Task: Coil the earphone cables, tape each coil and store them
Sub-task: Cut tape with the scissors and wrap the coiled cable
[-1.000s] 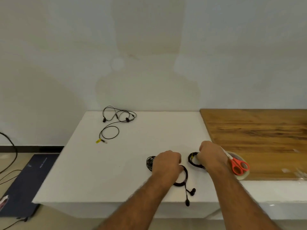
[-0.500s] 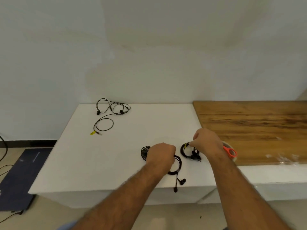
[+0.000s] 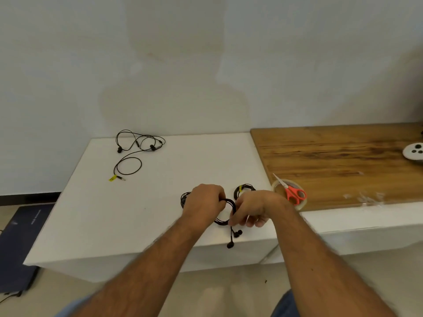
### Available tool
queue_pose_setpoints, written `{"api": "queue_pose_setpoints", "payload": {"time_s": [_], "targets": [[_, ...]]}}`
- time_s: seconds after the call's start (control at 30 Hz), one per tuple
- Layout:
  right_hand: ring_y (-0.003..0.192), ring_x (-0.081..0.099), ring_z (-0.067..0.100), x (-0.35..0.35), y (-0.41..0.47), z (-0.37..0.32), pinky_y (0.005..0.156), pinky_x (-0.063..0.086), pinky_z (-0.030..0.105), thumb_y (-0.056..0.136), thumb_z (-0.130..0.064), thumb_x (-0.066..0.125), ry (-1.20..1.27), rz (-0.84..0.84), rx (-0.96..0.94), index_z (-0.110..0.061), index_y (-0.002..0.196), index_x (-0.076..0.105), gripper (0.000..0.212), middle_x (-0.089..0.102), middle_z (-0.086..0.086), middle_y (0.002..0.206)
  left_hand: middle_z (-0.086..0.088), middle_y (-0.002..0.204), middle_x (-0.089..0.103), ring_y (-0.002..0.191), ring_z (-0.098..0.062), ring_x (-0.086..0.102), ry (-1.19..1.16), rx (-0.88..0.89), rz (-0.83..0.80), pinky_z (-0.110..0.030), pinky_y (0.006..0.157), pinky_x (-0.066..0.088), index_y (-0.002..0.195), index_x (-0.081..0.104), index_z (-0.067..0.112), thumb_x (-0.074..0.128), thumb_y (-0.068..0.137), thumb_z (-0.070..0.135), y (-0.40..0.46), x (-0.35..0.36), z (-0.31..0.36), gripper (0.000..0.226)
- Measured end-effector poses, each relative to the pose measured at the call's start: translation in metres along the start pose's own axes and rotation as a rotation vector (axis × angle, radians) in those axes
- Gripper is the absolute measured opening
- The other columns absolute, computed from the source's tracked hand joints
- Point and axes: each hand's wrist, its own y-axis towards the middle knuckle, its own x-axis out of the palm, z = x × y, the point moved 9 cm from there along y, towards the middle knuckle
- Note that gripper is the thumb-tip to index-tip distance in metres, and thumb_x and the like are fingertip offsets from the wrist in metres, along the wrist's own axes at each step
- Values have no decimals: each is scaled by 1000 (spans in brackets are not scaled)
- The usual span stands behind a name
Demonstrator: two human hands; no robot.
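While both forearms reach in from the near edge, the left hand [image 3: 204,203] curls its fingers round the far-left side of a black earphone coil [image 3: 225,211] near the front of the white table [image 3: 96,213], and the right hand [image 3: 251,209] pinches the same coil on its right side, thumb and forefinger closed on the strands while the other fingers hang loosely bent beneath. That coil stands roughly upright between the two hands, its loop facing the camera, and its two earbuds [image 3: 234,237] dangle from the bottom toward the table's near edge (one lower than the other). A second coil [image 3: 243,189] lies flat just beyond the right hand, with a yellow tag on its left side; a third dark bundle [image 3: 185,199] peeks out from behind the left hand, mostly hidden. At the far left of the table an uncoiled earphone [image 3: 135,152] sprawls in loose loops, its long run heading from the buds near the wall down to a yellow-tagged plug [image 3: 115,178] that points right and slightly toward the viewer. On the wooden board [image 3: 343,156] to the right, red-handled scissors [image 3: 291,191] rest across a roll of clear tape [image 3: 278,186], blades pointing away to the upper left, handles nearest the viewer. A white round object [image 3: 414,152] sits at the board's far right edge.
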Motion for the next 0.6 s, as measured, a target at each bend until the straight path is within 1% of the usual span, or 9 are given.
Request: {"api": "queue_pose_setpoints", "payload": {"time_s": [0.07, 0.17, 0.2, 0.27, 0.37, 0.4, 0.47, 0.53, 0.6], "targets": [[49, 47, 11, 7, 4, 1, 49, 39, 22, 71, -19, 86, -12, -19, 27, -15, 88, 68, 25, 57, 0, 65, 5, 96, 71, 87, -14, 64, -47, 8, 16, -30, 75, 53, 101, 70, 24, 58, 90, 26, -2, -3, 0, 17], [45, 39, 10, 16, 8, 1, 46, 34, 21, 72, -15, 85, 15, -50, 51, -16, 72, 65, 20, 51, -2, 59, 6, 95, 72, 86, -13, 64, -74, 6, 21, -30, 77, 54, 100, 71, 23, 59, 89, 25, -3, -7, -1, 16], [46, 40, 10, 18, 8, 2, 47, 35, 21, 73, -14, 84, 18, -65, 58, -16, 71, 65, 19, 52, -2, 60, 6, 95, 72, 86, -13, 64, -72, 2, 16, -30, 77, 54, 100, 72, 23, 60, 89, 25, -3, -7, -2, 17], [50, 49, 11, 22, 5, 2, 49, 41, 22, 76, -13, 81, 1, -102, 58, -15, 76, 67, 15, 59, 0, 65, 5, 94, 71, 86, -13, 64, -74, -12, -8, -30, 78, 54, 99, 72, 23, 60, 88, 24, -3, -4, -5, 16], [64, 65, 14, 26, -3, -2, 59, 53, 27, 84, -12, 74, 6, -150, 23, -10, 85, 69, 6, 69, 4, 74, 6, 89, 71, 83, -12, 63, -88, -47, -36, -32, 76, 55, 95, 72, 24, 62, 86, 25, -6, 0, -12, 14], [66, 67, 15, 23, -6, -3, 62, 55, 28, 86, -11, 72, 23, -138, 4, -9, 87, 68, 4, 69, 4, 75, 7, 88, 71, 82, -12, 63, -100, -63, -22, -31, 75, 55, 94, 72, 25, 62, 85, 26, -6, -2, -15, 13], [66, 67, 16, 10, -9, -8, 64, 56, 29, 86, -10, 71, 57, -62, -40, -9, 86, 67, 4, 69, 6, 75, 6, 86, 71, 79, -12, 64, -124, -97, 29, -29, 72, 54, 94, 72, 24, 63, 86, 26, -4, -6, -21, 12], [64, 67, 16, -7, -8, -11, 61, 57, 30, 84, -9, 72, 73, 71, -78, -10, 80, 65, 8, 69, 7, 75, 4, 86, 71, 79, -13, 64, -133, -145, 65, -26, 70, 52, 93, 71, 21, 63, 86, 26, 0, -9, -26, 12], [63, 67, 18, -20, -5, -10, 60, 57, 30, 81, -8, 73, 70, 207, -92, -9, 77, 61, 13, 70, 9, 74, 1, 86, 71, 80, -16, 65, -123, -188, 59, -27, 70, 53, 93, 71, 18, 64, 86, 26, 5, -5, -29, 12]]}}
